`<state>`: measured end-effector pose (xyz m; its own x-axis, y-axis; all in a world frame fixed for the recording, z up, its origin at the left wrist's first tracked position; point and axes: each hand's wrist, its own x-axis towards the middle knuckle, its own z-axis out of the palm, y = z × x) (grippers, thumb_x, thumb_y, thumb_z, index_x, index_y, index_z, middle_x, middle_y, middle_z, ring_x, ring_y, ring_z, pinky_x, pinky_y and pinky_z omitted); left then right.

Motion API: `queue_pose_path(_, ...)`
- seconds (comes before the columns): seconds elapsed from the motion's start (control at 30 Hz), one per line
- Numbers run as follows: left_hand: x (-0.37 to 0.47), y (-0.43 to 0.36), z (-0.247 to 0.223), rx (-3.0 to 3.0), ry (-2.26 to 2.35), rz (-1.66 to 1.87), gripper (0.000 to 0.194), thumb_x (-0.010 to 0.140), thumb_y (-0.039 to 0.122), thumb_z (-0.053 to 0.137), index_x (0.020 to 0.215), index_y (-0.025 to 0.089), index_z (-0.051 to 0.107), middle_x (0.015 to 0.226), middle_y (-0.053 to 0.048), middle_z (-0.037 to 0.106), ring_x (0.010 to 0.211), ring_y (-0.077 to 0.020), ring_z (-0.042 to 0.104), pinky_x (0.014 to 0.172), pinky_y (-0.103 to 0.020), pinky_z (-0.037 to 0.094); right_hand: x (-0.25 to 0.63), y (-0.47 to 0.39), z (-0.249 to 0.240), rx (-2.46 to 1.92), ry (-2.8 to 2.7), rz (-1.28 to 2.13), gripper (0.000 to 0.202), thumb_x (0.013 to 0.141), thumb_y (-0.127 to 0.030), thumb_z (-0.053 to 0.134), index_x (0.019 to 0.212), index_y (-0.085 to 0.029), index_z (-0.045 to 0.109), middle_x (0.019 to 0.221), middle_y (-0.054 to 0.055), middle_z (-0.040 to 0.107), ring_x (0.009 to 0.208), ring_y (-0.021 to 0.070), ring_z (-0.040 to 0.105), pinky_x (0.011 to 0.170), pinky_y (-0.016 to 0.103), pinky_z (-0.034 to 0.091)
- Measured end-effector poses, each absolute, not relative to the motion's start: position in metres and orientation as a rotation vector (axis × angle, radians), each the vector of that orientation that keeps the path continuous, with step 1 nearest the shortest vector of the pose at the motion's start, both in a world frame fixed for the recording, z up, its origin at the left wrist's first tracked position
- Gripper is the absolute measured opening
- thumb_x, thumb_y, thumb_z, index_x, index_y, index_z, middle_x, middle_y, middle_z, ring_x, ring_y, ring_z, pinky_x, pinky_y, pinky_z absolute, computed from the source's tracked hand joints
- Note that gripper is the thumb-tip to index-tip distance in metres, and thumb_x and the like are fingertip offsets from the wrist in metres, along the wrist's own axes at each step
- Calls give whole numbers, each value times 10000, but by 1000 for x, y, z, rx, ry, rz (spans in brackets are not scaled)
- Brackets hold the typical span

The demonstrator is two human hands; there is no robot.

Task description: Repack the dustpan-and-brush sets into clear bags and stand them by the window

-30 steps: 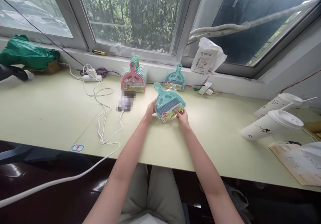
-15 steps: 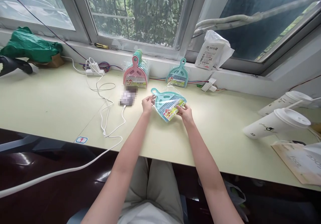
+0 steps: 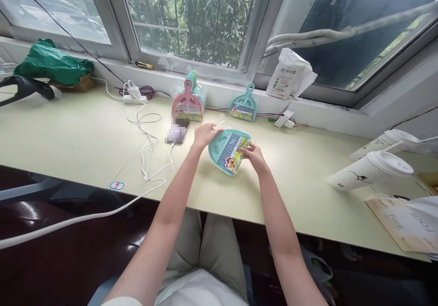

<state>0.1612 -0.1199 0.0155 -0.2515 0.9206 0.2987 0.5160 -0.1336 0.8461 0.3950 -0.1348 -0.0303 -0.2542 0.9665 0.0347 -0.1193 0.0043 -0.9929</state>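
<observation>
A teal dustpan-and-brush set (image 3: 222, 150) in clear wrapping is held tilted just above the table. My right hand (image 3: 255, 157) pinches its lower right edge at the yellow-green label, thumb on top. My left hand (image 3: 206, 135) is closed at the upper left end, over the handle, which it hides. Behind the hands, a row of wrapped dustpan sets stands against the wall, a pink dustpan set (image 3: 187, 102) in front. One more teal dustpan set (image 3: 243, 104) leans on the wall to its right.
A phone (image 3: 181, 132) on a white cable (image 3: 148, 148) lies left of my left hand. Further left are a power strip (image 3: 135, 97) and a green bag (image 3: 51, 61). White cups (image 3: 369, 171) and a paper bag (image 3: 393, 219) occupy the right side. The table edge (image 3: 205, 212) runs before my lap.
The dustpan set has turned and its handle end has gone under my left hand, which has shifted from the left edge onto it. My right hand still holds the label edge.
</observation>
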Motion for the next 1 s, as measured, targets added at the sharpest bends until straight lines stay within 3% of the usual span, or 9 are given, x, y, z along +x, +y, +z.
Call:
queue_pose_path(0.07, 159, -112, 23, 1555, 1750, 1266, 201, 670, 374, 765, 752, 196, 720, 724, -75, 698, 946, -283, 644, 910, -374, 437, 396, -134, -32, -983, -1328, 1432, 493, 590, -395, 839, 993, -161, 677, 857, 72, 737, 746, 222, 699, 630, 333, 579)
queue_pose_path(0.13, 148, -104, 28, 1489, 1884, 1316, 150, 733, 347, 710, 749, 198, 710, 731, -77, 696, 919, -271, 647, 887, -371, 444, 400, -131, -36, -996, -1289, 1408, 494, 581, -391, 845, 983, -158, 675, 862, 71, 736, 742, 214, 697, 629, 327, 580)
queue_pose_path(0.3, 83, -99, 40, 1230, 2429, 1355, 382, 869, 318, 536, 1212, 152, 569, 1169, -155, 639, 1176, -301, 535, 1014, -465, 356, 418, -117, -51, -990, -1065, 1332, 486, 576, -363, 855, 967, -162, 647, 869, 51, 730, 739, 188, 695, 652, 308, 593)
queue_pose_path(0.43, 49, -113, 43, 1022, 2735, 1483, 821, 855, 314, 574, 1478, 36, 117, 1529, -253, 205, 1433, -349, 142, 1121, -572, 132, 421, -109, -62, -963, -889, 1307, 455, 576, -327, 859, 930, -163, 625, 858, 39, 725, 727, 176, 700, 637, 276, 600)
queue_pose_path(0.53, 77, -122, 29, 1471, 2484, 1804, 726, 923, 336, 469, 1485, 67, 97, 1580, -195, -1, 1452, -319, -61, 1139, -568, 33, 414, -107, -66, -963, -817, 1308, 438, 592, -298, 852, 933, -159, 615, 866, 39, 724, 716, 170, 702, 619, 259, 602)
queue_pose_path(0.63, 144, -120, -1, 1708, 1789, 1700, 592, 931, 385, 453, 1430, 110, 289, 1479, -191, 339, 1384, -258, 284, 1144, -440, 197, 404, -108, -65, -936, -794, 1334, 426, 619, -272, 839, 957, -159, 605, 899, 46, 724, 758, 179, 709, 659, 271, 611)
queue_pose_path(0.73, 209, -109, -34, 1237, 1333, 1349, 583, 921, 450, 448, 1395, 127, 343, 1224, -172, 585, 1090, -254, 582, 955, -433, 432, 400, -111, -63, -914, -788, 1324, 355, 679, -270, 802, 950, -166, 597, 893, 37, 723, 773, 166, 708, 686, 265, 607)
queue_pose_path(0.87, 233, -91, -63, 996, 1170, 1410, 377, 886, 367, 507, 1175, 131, 562, 1095, -106, 650, 1015, -217, 609, 922, -359, 451, 414, -107, -59, -1179, -786, 1278, 264, 842, -422, 632, 860, -163, 589, 650, 15, 674, 499, 129, 633, 431, 211, 516)
queue_pose_path(1.0, 206, -82, -75, 985, 1232, 1575, 337, 886, 378, 470, 1036, 129, 641, 1074, -99, 666, 1049, -213, 595, 976, -354, 412, 443, -99, -54, -1291, -491, 1199, 526, 960, -557, 274, 727, -169, 542, 423, -50, 463, 272, 49, 345, 273, 154, 233)
